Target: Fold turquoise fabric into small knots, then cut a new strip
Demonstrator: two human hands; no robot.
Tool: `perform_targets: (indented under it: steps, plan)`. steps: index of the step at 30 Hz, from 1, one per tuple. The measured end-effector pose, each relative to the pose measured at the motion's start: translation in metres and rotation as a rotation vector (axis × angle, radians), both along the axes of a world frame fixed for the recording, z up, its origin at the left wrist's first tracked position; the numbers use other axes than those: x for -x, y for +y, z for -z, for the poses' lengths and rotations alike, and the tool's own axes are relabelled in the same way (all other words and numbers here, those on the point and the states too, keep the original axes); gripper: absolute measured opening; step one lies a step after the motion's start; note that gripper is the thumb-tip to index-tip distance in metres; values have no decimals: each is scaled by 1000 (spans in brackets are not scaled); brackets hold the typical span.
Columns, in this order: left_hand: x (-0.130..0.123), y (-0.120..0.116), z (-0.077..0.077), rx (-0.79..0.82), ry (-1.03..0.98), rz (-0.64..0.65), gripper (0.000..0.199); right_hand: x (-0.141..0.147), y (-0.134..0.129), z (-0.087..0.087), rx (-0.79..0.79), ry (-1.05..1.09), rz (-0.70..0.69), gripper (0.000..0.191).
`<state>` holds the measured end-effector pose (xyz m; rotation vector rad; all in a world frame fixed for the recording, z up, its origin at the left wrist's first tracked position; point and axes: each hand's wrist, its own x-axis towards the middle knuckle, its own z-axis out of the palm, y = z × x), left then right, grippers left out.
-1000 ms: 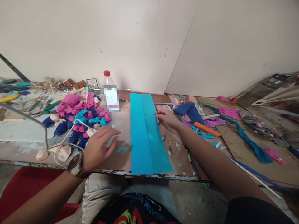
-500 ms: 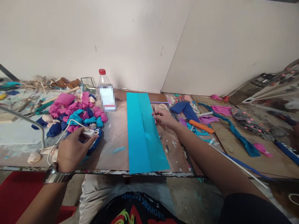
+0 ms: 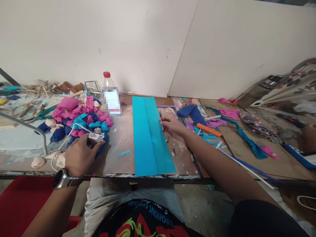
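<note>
My left hand (image 3: 82, 152) is closed around a white charger-like block (image 3: 96, 138) with a white cable (image 3: 75, 126) looping from it. Under the block is a rounded blue object (image 3: 105, 141), partly covered by my fingers. My right hand (image 3: 172, 125) pinches a small pair of scissors (image 3: 161, 117), blades pointing away from me, at the right edge of a turquoise sheet (image 3: 145, 138). The sheet lies lengthwise on the brown table surface and has long creases; whether it is paper or cloth I cannot tell.
Left of the sheet lies a heap of pink, blue and turquoise bundles (image 3: 71, 110). Behind stands a red-capped bottle (image 3: 106, 75), its front blurred. To the right are a tape ring (image 3: 169, 110), an orange cutter (image 3: 208, 130) and a flower-dotted grey piece (image 3: 258, 126). Another person's hand (image 3: 309, 133) shows far right.
The view has shifted slightly, so the table sits a little higher and further left. My left wrist has turned, bringing the watch face into view. Both hands keep their hold.
</note>
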<state>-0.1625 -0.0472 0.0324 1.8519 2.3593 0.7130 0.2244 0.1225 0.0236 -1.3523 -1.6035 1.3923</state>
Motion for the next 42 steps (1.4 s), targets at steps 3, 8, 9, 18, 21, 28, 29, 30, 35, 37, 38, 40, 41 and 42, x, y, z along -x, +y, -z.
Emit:
perform_targets:
  steps: [3,8,9,18,21,28,29,30,35,37,38,40,41,42]
  plan:
    - [-3,-3,0,8,120,-6,36,-1,-4,-1,-7,-11,14,11]
    - [-13,-22,5,-146,179,21,77,-7,-15,-7,-52,-5,61,10]
    - [-19,-28,5,-226,185,46,80,-8,-18,-8,-62,3,76,12]
    - [-119,-66,25,-142,-18,822,71,-20,-84,-19,129,306,42,42]
    - [-133,-63,41,-98,68,838,65,-21,-122,-23,225,404,53,42]
    - [-135,-66,52,-175,20,890,38,-18,-192,-19,374,554,53,43]
    - [-136,-67,50,-179,-27,892,37,-17,-198,-18,376,560,71,43]
    - [-136,-68,47,-179,-83,892,37,-15,-202,-17,382,569,89,42]
    - [-138,-61,33,-230,-284,858,41,-8,-224,-16,459,654,93,44]
    - [-138,-55,30,-268,-255,851,44,-6,-236,-12,502,688,63,44]
    - [-138,-51,30,-292,-229,843,43,-6,-242,-8,550,701,29,42]
    - [-138,-43,29,-332,-177,846,36,-3,-254,2,644,723,-55,39]
    - [-138,-40,28,-348,-169,850,31,-2,-259,9,695,737,-88,39]
    - [-138,-37,27,-357,-159,854,27,0,-264,16,740,750,-122,38]
